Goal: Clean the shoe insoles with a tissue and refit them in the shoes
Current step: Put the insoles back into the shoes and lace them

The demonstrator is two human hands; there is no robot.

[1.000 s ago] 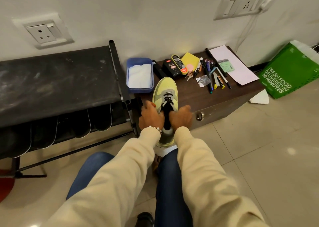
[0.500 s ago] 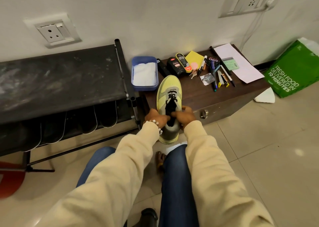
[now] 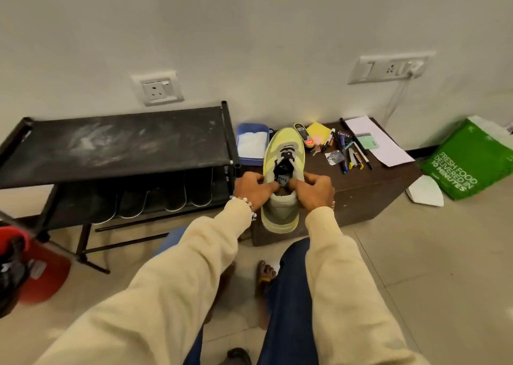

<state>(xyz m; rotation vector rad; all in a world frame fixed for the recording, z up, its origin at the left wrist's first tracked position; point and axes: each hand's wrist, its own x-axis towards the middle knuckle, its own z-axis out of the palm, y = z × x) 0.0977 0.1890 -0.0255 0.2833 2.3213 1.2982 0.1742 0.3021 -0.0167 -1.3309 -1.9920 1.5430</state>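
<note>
A yellow-green sneaker (image 3: 281,145) with black laces lies toe-away on the dark wooden cabinet (image 3: 358,187), its heel hanging over the front edge. My left hand (image 3: 254,188) and my right hand (image 3: 315,191) sit on either side of the shoe's opening, fingers curled and pinching the black tongue and laces. The insole is hidden inside the shoe. A blue tray (image 3: 251,144) holding white tissue stands just left of the toe.
Pens, shoe-polish tins, a yellow pad and papers (image 3: 377,139) clutter the cabinet's right part. A black shoe rack (image 3: 116,148) stands to the left, a green bag (image 3: 469,162) to the right. A red bin (image 3: 41,267) is at far left. A white insole-like piece (image 3: 424,191) lies on the floor.
The camera has tilted up and pulled back. Both hands have moved from the shoe's sides inward to the tongue and laces, and the shoe has shifted slightly toward the wall.
</note>
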